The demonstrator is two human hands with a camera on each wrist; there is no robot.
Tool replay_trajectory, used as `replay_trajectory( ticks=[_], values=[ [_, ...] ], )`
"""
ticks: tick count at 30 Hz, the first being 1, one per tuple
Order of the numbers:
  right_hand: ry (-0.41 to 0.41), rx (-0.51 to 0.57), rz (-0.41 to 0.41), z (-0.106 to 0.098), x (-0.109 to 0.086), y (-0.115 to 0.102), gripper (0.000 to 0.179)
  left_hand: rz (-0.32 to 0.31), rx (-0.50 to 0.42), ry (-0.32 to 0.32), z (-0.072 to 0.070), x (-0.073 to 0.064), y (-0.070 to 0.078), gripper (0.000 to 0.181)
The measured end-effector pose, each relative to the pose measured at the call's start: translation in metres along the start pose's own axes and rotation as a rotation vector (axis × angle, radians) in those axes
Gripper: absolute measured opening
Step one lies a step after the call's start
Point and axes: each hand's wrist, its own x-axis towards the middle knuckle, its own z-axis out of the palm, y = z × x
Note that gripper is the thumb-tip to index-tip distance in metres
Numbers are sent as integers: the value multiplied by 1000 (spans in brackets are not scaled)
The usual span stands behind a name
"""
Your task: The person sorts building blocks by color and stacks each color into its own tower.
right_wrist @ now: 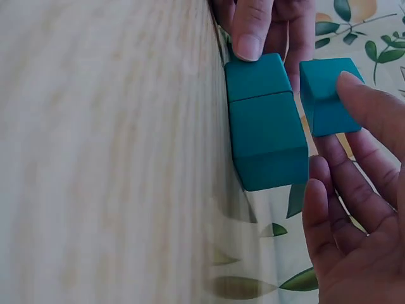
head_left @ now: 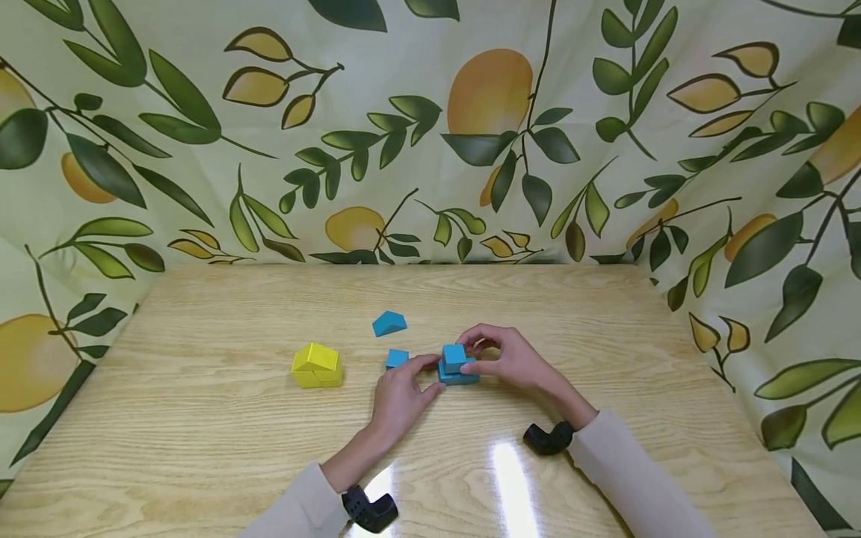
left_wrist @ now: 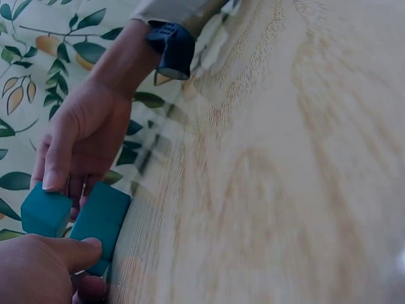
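Observation:
Two blue blocks [head_left: 459, 379] lie end to end on the wooden table in front of me. My left hand [head_left: 400, 400] holds their left end between thumb and fingers, the thumb on the near side. Just above them my right hand [head_left: 514, 359] pinches a blue cube [right_wrist: 326, 95] between its thumb and fingers. In the right wrist view a gap separates this cube from the pair, and a seam shows between the two lower blocks [right_wrist: 269, 133]. The left wrist view shows the right thumb pressed on the cube [left_wrist: 45, 210].
Another blue block [head_left: 397, 358] stands behind my left hand, partly covered by it. Farther back lies a blue roof-shaped block [head_left: 389, 323]. To the left sits a small stack of yellow blocks [head_left: 317, 368] with a peaked top. A leaf-patterned cloth [head_left: 403, 172] hangs behind the table [head_left: 222, 448].

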Motion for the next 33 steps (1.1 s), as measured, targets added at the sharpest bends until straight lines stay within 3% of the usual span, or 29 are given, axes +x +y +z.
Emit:
replay_trajectory(
  ticks=[10,18,33],
  values=[
    [12,1,1,6,-2,1,29,8,-14,15,-1,-1,0,40],
    [19,-8,2,11,3,40,33,22,-38,25,-1,-1,-1,40],
    [29,-19,-35,12,3,41,32,30,-76,25,-1,-2,-2,39]
  ],
)
